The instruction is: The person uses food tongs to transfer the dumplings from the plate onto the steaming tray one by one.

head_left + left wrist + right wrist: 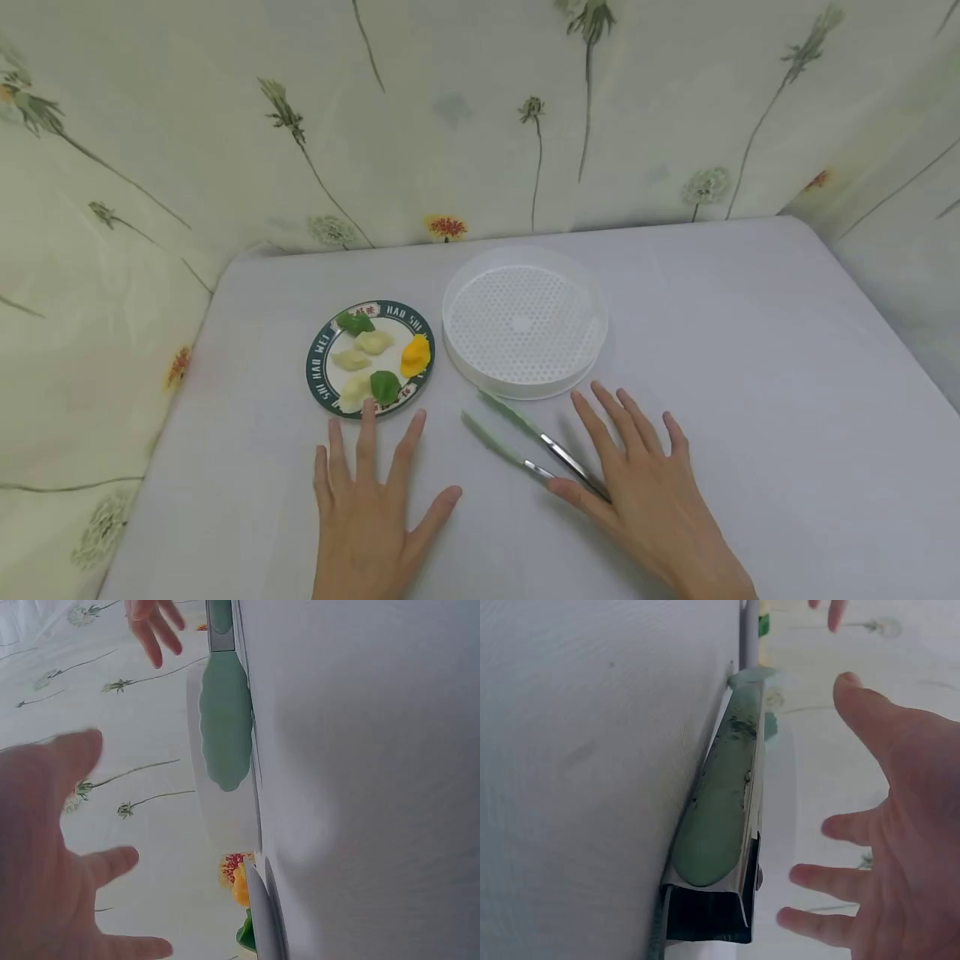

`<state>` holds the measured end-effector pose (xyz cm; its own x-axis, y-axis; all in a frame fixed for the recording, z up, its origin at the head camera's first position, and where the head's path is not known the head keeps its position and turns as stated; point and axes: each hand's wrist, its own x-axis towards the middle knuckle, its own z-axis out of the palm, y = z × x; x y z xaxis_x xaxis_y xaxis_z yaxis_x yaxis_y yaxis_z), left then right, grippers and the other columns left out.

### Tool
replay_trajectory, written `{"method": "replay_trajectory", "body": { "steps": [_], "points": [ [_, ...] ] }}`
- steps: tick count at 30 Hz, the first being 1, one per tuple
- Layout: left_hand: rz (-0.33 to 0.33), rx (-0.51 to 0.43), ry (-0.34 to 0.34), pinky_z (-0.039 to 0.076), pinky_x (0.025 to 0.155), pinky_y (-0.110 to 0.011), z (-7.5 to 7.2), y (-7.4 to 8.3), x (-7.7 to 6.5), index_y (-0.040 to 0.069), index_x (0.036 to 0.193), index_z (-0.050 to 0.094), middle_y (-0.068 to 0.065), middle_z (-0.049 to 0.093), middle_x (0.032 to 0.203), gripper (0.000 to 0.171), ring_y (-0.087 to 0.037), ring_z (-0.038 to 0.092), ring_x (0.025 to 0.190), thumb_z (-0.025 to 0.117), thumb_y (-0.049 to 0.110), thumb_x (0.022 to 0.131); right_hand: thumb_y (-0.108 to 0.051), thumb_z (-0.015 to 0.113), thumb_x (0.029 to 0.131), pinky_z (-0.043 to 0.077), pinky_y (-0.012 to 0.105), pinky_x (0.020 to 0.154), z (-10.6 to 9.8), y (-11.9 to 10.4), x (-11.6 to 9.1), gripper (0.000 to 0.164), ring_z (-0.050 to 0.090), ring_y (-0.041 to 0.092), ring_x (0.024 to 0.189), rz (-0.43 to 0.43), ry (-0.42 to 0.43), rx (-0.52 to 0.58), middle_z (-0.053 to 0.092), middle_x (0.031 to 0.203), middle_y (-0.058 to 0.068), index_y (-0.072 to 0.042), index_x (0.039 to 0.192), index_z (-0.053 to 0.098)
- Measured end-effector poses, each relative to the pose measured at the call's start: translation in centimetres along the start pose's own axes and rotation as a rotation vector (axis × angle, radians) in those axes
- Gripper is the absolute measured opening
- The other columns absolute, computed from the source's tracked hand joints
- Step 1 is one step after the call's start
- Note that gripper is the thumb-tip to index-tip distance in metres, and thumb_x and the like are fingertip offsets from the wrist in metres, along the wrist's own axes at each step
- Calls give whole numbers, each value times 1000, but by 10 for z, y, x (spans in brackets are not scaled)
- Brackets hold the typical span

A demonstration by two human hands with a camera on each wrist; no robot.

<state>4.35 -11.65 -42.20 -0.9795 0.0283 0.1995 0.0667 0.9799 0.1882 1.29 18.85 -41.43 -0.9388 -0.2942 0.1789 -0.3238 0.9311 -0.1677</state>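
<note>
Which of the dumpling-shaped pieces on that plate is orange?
The orange piece at the right of the plate, nearest the white perforated tray; the other pieces are green or pale.

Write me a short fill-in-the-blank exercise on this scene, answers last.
In the head view, the round white plate with a dark green lettered rim sits to the ____ of the round white perforated plastic tray.
On the plate lie exactly ____ small solid green pieces.
The silver metal tongs with pale green tips lie nearer the person's ____ hand.
Missing words: left; two; right.
</note>
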Motion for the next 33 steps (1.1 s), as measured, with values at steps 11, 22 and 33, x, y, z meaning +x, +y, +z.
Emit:
{"method": "replay_trajectory", "body": {
  "steps": [11, 22, 33],
  "points": [
    [-148, -214, 19, 56, 108, -65, -5, -1, 8, 21, 156, 54, -12, 47, 166, 64, -42, 60, 138, 74, 46, 100, -73, 71, 90, 50, 60, 101, 5, 0, 1, 74, 65, 36, 124, -45, 18, 20, 65, 140, 9, -21, 143, 65],
    [-395, -500, -172, 50, 121, -63, -14, -4, 12, 25, 166, 37, -11, 34, 173, 68, -38, 49, 152, 64, 44, 107, -67, 80, 85, 52, 51, 89, 8, -3, -4, 69, 61, 32, 116, -53, -28, 39, 63, 132, 6, -26, 138, 65],
    [-788, -1015, -167, 43, 129, -60, -12, -27, 25, 22, 175, 3, -17, 14, 181, 82, -40, 46, 153, 53, 40, 112, -59, 83, 84, 46, 38, 77, 16, -4, -4, 69, 57, 25, 102, -95, 13, 25, 61, 124, 8, -22, 139, 64]
  ]
}}
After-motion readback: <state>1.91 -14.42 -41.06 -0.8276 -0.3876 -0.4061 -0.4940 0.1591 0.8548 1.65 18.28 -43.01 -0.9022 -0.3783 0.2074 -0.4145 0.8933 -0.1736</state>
